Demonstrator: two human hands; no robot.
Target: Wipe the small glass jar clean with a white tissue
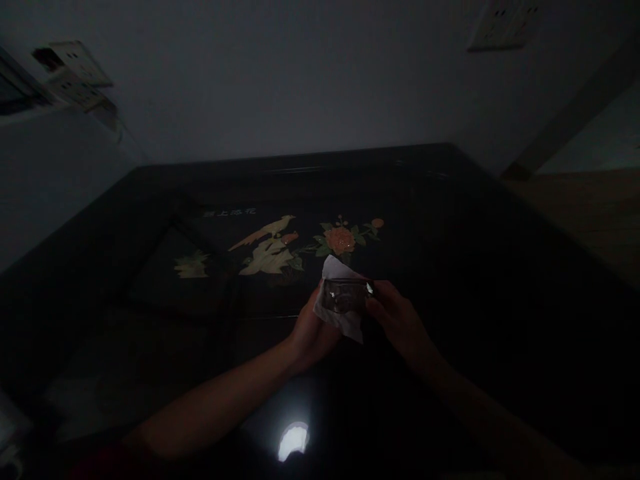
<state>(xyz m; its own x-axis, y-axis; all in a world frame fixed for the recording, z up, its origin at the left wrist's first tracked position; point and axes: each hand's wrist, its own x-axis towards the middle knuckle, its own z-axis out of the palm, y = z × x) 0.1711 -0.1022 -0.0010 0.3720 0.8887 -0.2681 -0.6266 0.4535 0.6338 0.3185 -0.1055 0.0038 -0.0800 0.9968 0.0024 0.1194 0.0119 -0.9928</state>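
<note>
In dim light, my left hand (313, 337) is closed from below around a white tissue (335, 268). Lying against that tissue is a small shiny object (345, 297), see-through or mirror-like, with bright glints; it looks like a glass, but the dark hides its exact kind. My right hand (395, 310) pinches the object's right end between thumb and fingers. Both hands are held close together over a glossy black table (500, 267). Most of the left fingers are hidden behind the tissue.
A coloured bird picture (270, 230) and a flower picture (340, 239) decorate the tabletop. A bright lamp reflection (293, 440) shows near the front. Wall sockets (80, 63) are at the back left, another socket plate (505, 25) at the upper right. Wooden flooring (590, 207) lies right.
</note>
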